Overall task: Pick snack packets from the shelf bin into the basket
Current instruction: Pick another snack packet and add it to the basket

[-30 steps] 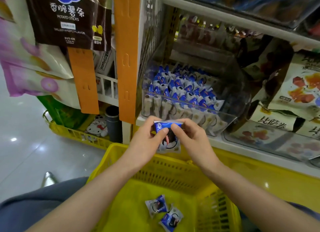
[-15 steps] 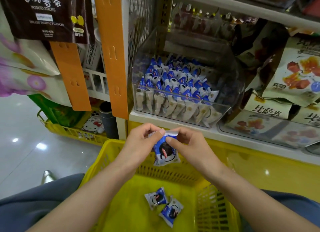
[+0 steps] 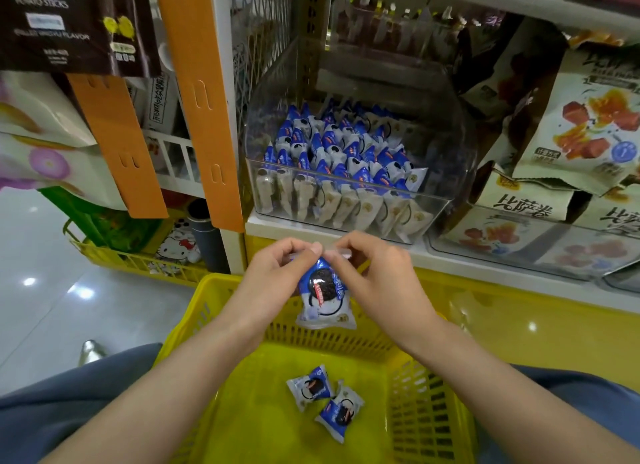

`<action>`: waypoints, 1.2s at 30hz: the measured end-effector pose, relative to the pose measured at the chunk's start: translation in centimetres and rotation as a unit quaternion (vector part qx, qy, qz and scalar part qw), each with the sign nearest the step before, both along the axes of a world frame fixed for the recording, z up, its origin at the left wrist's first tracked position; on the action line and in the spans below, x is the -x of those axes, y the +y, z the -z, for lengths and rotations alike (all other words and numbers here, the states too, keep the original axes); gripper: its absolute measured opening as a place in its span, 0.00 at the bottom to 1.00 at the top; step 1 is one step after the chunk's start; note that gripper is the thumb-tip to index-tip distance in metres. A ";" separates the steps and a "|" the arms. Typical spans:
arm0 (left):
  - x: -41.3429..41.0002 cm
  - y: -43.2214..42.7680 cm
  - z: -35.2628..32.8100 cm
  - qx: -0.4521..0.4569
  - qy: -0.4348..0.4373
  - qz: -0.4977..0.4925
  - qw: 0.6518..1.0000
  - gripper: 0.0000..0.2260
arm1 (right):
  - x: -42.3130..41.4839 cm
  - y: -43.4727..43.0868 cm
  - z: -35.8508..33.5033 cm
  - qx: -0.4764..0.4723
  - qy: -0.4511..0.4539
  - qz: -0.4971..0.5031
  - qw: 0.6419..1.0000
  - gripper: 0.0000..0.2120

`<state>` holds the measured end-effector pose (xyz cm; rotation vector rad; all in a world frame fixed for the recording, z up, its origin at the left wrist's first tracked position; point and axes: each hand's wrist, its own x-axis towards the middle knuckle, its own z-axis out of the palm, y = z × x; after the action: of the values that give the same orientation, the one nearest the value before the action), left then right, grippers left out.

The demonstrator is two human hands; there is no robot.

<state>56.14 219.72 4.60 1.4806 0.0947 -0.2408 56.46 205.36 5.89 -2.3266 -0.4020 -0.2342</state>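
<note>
Packet (image 3: 325,295) (blue-white, cookie print) pinched by left hand (image 3: 273,280) and right hand (image 3: 377,283) above basket (image 3: 346,339), hanging bag (image 3: 69,31) reads POTATO STICKS

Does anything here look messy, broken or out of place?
Nothing looks damaged or spilled. The bin's packets stand in tidy rows, and the held packet looks intact. Only the two loose packets in the basket lie askew, and the bags right of the bin slump unevenly.

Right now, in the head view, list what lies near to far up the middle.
Two snack packets lying in the yellow basket → held packet, pinched at its top by left hand and right hand → clear shelf bin full of packets.
</note>
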 end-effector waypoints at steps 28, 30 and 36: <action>0.2 0.3 0.0 -0.267 -0.258 -0.012 0.928 0.08 | 0.2 -0.4 0.0 -0.050 0.061 -0.009 0.997 0.05; 0.1 0.3 0.1 -0.255 -0.243 -0.004 0.936 0.09 | 0.5 -0.4 -0.2 -0.008 0.012 -0.027 1.000 0.05; 0.1 0.1 0.1 -0.225 -0.221 -0.018 0.949 0.05 | 0.5 -0.8 -0.6 0.061 -0.102 -0.002 0.993 0.04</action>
<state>56.04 219.80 4.46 1.9525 -0.1986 0.1595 55.98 204.55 6.47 -2.4282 -0.5361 -0.4603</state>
